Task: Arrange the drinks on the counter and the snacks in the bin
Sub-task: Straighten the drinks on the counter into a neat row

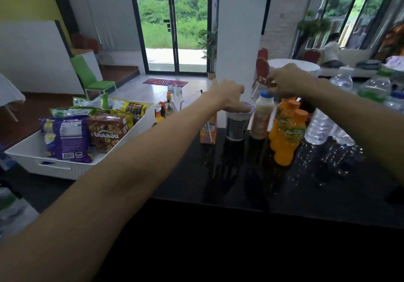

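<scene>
Well to the left of your left hand point(229, 95), the white bin point(32, 150) is holding the snack bags point(105, 132). Your left hand is gripping the foil-lidded cup point(237, 124) from above, fingers curled over its rim. Just right of it, your right hand point(288, 80) is hovering above the drink bottles point(286, 133), fingers pinched; whether they are holding anything cannot be determined.

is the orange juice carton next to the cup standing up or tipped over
Upright. The orange carton stands on its base on the black counter, straw on its front, just left of the cup.
</scene>
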The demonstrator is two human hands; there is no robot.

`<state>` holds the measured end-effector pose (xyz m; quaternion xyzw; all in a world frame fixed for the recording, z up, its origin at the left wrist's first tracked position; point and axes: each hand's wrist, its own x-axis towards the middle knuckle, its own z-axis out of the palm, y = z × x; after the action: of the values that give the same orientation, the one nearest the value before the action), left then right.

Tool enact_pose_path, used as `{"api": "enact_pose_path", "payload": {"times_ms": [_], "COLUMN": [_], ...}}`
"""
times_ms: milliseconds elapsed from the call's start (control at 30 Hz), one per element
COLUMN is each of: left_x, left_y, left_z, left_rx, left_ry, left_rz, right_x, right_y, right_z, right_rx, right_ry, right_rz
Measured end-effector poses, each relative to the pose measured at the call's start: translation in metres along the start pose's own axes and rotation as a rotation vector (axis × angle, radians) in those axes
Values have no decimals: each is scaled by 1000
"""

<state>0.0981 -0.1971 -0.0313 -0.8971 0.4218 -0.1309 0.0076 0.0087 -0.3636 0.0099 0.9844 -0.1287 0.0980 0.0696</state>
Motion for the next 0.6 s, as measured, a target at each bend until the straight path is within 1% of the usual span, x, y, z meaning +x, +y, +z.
{"api": "enact_pose_path", "payload": {"times_ms": [100, 200, 300, 400, 533, 600], "left_x": [22, 36, 43, 46, 54, 54], "left_y": [12, 18, 22, 19, 3, -5], "left_z": [13, 22, 21, 18, 15, 12], "left_rx": [151, 220, 258, 180, -126, -150], "left_ry": [-131, -210, -271, -337, -454, -483], "left_rz": [-42, -82, -123, -141, -102, -97], "right_x": [6, 11, 14, 19, 30, 33], "right_y": [10, 17, 21, 23, 22, 21], "right_z": [7, 13, 15, 15, 18, 16], "right_rx": [-58, -67, -19, 8, 51, 58], "right_ry": [12, 6, -20, -20, -37, -78], "right_rz": [-41, -87, -112, -138, -161, -168]}}
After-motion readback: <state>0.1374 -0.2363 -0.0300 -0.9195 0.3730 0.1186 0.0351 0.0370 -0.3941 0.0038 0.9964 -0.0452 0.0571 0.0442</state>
